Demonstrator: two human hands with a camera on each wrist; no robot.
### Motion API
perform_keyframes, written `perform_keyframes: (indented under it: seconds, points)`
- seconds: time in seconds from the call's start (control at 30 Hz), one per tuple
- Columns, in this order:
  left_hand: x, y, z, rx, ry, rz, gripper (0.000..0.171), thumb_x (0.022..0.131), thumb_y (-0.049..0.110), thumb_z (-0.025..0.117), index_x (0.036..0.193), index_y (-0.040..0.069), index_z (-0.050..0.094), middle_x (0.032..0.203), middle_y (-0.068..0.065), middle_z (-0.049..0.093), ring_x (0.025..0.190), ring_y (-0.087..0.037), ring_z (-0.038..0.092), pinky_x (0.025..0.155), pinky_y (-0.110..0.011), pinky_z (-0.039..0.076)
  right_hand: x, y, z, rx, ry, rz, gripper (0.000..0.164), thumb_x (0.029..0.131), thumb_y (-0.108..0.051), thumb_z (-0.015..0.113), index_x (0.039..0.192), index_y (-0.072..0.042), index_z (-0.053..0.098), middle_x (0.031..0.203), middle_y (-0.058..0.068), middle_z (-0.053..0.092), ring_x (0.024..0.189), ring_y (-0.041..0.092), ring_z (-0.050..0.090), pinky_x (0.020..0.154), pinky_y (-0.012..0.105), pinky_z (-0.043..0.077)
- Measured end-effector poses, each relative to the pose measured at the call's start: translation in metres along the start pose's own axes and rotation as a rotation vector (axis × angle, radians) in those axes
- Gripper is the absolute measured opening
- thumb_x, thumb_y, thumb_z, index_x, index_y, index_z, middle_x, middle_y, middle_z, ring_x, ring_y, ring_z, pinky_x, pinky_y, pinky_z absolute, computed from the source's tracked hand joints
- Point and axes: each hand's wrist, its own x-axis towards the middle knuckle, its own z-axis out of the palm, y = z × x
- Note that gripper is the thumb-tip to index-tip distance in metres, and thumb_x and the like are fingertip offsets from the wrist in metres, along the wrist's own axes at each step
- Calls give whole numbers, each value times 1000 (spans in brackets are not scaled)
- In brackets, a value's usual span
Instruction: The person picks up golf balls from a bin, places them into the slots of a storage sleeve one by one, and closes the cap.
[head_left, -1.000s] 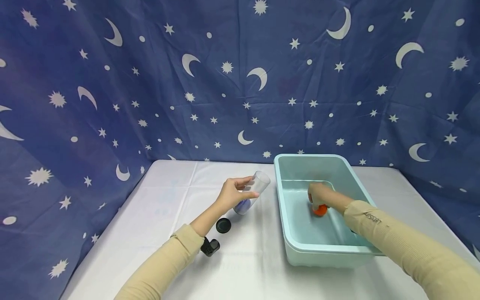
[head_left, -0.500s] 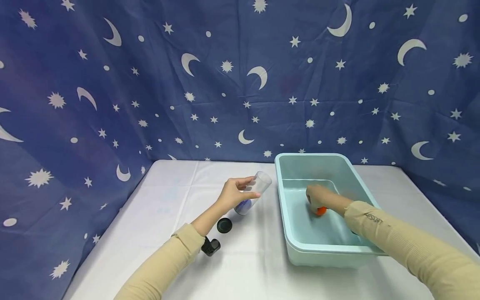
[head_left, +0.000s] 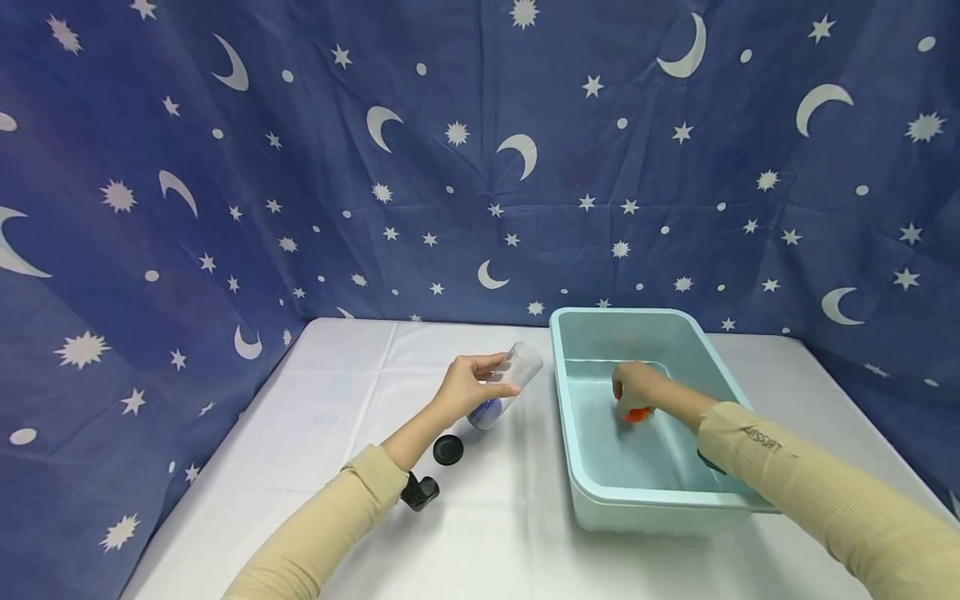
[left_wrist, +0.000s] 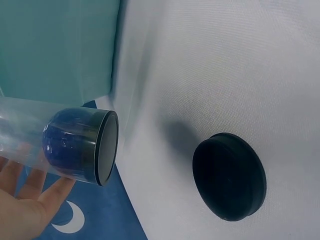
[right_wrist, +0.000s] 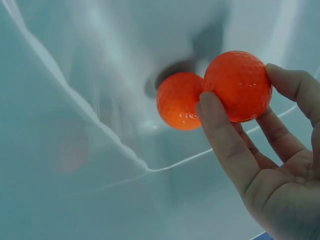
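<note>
Pickup, seemingly: right hand (right_wrist: 285,187) pinches an orange ball (right_wrist: 240,82) inside the bin (head_left: 566,417) at right, a second ball (right_wrist: 177,102) close by; left hand (head_left: 463,392) grips the tilted clear tube (head_left: 521,363), blue ball (left_wrist: 67,142) inside. Lifting would call for a steady pinch.

Two orange balls (right_wrist: 238,86), one blue ball (left_wrist: 67,142), one tube (head_left: 525,367), one lid (left_wrist: 227,177), one bin (head_left: 559,375).

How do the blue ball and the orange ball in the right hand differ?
Colour: the blue ball is dark blue, the held orange ball bright orange. State: the blue ball sits inside the clear tube; the right hand pinches the held orange ball within the bin. Both look round.
</note>
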Motion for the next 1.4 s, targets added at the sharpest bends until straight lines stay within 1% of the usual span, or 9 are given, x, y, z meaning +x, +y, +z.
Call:
perform_keyframes:
  seconds: [0.17, 0.27, 0.4, 0.57, 0.7, 0.9, 1.0, 1.2, 1.4]
  points:
    - [-13, 22, 0, 5, -26, -1, 56, 80, 7, 73, 130, -4, 52, 124, -22, 59, 115, -38, 58, 96, -40, 50, -5, 6, -1, 103, 23, -16, 9, 67, -1, 68, 74, -1, 62, 71, 9, 57, 49, 13, 54, 46, 25, 53]
    - [-11, 20, 2, 11, -25, 10, 55, 80, 8, 74, 130, -3, 53, 123, -21, 60, 114, -37, 59, 95, -39, 51, -8, 8, -5, 202, 17, -23, 12, 70, -1, 67, 80, 3, 63, 71, 10, 56, 51, 13, 53, 50, 28, 55]
    - [4, 1, 6, 13, -15, 17, 57, 77, 13, 78, 129, 3, 56, 122, -14, 63, 112, -32, 62, 93, -36, 52, -8, 10, -16, 332, -6, -6, 16, 76, -3, 66, 88, 6, 63, 74, 10, 58, 57, 12, 54, 55, 28, 56]
    - [7, 2, 5, 3, -13, 20, 57, 77, 14, 78, 129, 5, 57, 123, -13, 63, 112, -31, 62, 93, -37, 52, -6, 9, -31, 480, -9, -4, 24, 82, -6, 64, 101, 10, 60, 84, 15, 61, 66, 13, 59, 62, 29, 58]
    - [6, 2, 4, -9, -1, 3, 58, 76, 15, 79, 129, 7, 57, 122, -12, 64, 112, -31, 62, 95, -38, 51, -5, 4, -41, 584, -14, -20, 33, 86, -9, 62, 110, 12, 56, 89, 15, 63, 63, 12, 60, 63, 26, 58]
    - [-1, -1, 0, 7, 45, -18, 57, 76, 14, 79, 128, 6, 58, 120, -13, 65, 110, -31, 63, 95, -40, 51, -2, -11, -46, 798, -59, -39, 39, 89, -10, 57, 121, 11, 51, 98, 12, 61, 68, 11, 62, 71, 23, 57]
    - [-1, -1, -1, 1, 48, -18, 56, 76, 14, 79, 128, 6, 59, 120, -14, 65, 110, -31, 63, 95, -40, 51, -2, -16, -47, 863, -69, -35, 39, 91, -9, 54, 124, 11, 48, 102, 11, 61, 74, 12, 63, 77, 27, 57]
    - [0, 3, 2, -22, 37, -9, 56, 76, 12, 78, 128, 5, 58, 120, -15, 65, 111, -33, 62, 94, -40, 51, -7, -21, -52, 974, -73, -25, 43, 93, -11, 53, 128, 11, 44, 101, 8, 62, 74, 13, 65, 81, 29, 57]
    - [2, 6, 4, -7, 29, -7, 56, 76, 13, 79, 128, 6, 59, 121, -13, 64, 111, -30, 63, 94, -39, 52, -14, -25, -57, 1087, -57, -46, 42, 94, -10, 51, 130, 10, 41, 94, 0, 62, 75, 13, 67, 82, 28, 57]
